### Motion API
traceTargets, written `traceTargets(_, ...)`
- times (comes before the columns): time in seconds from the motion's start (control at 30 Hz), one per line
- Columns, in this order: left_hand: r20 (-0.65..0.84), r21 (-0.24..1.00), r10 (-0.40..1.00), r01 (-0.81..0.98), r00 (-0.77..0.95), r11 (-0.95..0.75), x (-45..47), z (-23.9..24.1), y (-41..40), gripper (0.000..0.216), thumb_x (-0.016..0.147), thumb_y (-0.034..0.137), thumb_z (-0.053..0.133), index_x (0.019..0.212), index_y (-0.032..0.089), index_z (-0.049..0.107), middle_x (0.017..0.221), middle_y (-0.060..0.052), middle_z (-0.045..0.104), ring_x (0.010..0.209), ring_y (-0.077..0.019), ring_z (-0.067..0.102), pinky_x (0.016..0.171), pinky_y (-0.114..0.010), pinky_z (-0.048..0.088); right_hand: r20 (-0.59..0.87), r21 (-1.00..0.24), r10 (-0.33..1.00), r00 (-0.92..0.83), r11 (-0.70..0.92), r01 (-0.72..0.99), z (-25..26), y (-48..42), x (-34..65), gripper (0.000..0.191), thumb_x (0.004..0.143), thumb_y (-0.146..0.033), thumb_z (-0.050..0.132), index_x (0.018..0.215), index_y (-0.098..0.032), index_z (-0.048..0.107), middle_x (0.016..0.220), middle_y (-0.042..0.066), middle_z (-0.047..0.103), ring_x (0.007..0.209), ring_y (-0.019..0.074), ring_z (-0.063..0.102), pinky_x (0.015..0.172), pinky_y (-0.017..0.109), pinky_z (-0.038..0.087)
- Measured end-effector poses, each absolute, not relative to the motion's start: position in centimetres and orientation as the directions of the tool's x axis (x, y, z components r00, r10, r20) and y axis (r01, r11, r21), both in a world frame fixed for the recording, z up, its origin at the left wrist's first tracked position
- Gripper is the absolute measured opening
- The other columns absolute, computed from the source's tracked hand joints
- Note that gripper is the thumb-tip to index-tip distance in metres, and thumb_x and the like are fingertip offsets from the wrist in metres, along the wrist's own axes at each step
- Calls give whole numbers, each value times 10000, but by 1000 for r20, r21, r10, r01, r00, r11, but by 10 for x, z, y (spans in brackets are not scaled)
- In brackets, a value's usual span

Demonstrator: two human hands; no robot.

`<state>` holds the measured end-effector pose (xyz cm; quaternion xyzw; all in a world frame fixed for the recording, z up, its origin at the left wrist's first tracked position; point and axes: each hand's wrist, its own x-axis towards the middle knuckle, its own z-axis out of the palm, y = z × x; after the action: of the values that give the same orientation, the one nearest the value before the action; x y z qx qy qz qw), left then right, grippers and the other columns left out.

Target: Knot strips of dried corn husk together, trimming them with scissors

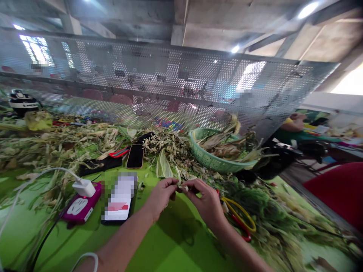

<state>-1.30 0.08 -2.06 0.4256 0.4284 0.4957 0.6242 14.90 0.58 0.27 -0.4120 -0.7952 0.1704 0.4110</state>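
Observation:
Above the green table (170,241), my left hand (162,196) and my right hand (204,198) meet fingertip to fingertip. Both pinch a narrow pale strip of corn husk (178,174), one end of which sticks up between them. The fingers hide most of the strip. A wider pale green husk leaf (163,165) lies just beyond my left hand. Beside my right wrist are scissors with yellow and red handles (241,215), partly covered by the forearm. Left of my left hand lies a lit phone (120,198), its screen partly blurred out.
A green plastic basket (210,160) holds dried husks. Husk scraps (93,139) cover the table's back and left; green fibres (263,204) lie right. A pink power strip (82,206) with a white charger, a dark phone (135,156) and a perforated metal screen (147,83) stand around. Someone sits far right.

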Motion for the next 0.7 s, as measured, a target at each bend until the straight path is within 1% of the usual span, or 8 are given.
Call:
traceTargets(0.13, -91, 962, 986, -244, 140, 123, -12, -20, 0, 214, 750, 269, 577, 891, 131, 661, 680, 4, 555, 569, -84, 431, 571, -235, 304, 490, -622, 815, -309, 575, 531, 1, 6, 148, 80, 853, -246, 588, 837, -201, 652, 787, 29, 663, 700, 169, 617, 660, 263, 487)
traceTargets(0.27, -61, 954, 985, -280, 159, 104, -10, -19, -1, 277, 732, 361, 640, 883, 130, 668, 728, -10, 571, 602, -88, 429, 580, -232, 315, 481, -618, 814, -325, 578, 534, 0, 6, 149, 88, 859, -240, 584, 799, -198, 634, 783, 30, 636, 720, 166, 594, 663, 259, 471)
traceTargets(0.33, -57, 958, 985, -268, 165, 100, -10, -20, 0, 307, 714, 381, 660, 888, 128, 669, 733, -12, 573, 601, -88, 420, 578, -233, 311, 487, -618, 815, -314, 575, 536, 0, 6, 149, 82, 850, -233, 593, 782, -195, 621, 782, 31, 622, 718, 165, 582, 654, 258, 466)
traceTargets(0.43, -62, 972, 986, -217, 157, 95, -10, -23, 1, 301, 715, 355, 646, 907, 125, 670, 723, -12, 574, 594, -92, 414, 577, -241, 308, 503, -622, 815, -286, 572, 534, 0, 6, 150, 51, 831, -214, 604, 785, -192, 609, 789, 33, 602, 696, 157, 568, 621, 251, 461)
traceTargets(0.5, -53, 981, 987, -178, 152, 80, -10, -25, 3, 281, 731, 323, 614, 924, 127, 670, 726, -14, 581, 597, -97, 417, 579, -246, 311, 519, -626, 812, -265, 573, 530, 0, 7, 149, 20, 808, -196, 613, 789, -190, 612, 848, 48, 601, 713, 159, 571, 605, 249, 461)
traceTargets(0.6, -36, 990, 988, -131, 149, 56, -10, -27, 4, 263, 752, 287, 560, 938, 137, 671, 727, -15, 587, 605, -106, 434, 582, -252, 320, 518, -650, 820, -243, 562, 511, 0, 7, 149, 16, 782, -174, 616, 787, -189, 614, 1006, 78, 604, 732, 155, 586, 601, 251, 472)
traceTargets(0.7, -43, 990, 989, -124, 139, 61, -10, -28, 4, 241, 753, 282, 549, 916, 150, 667, 733, -13, 586, 604, -106, 442, 582, -253, 326, 497, -684, 829, -254, 555, 473, -1, 8, 147, 36, 772, -156, 606, 769, -192, 605, 1019, 77, 622, 755, 160, 606, 622, 255, 488)
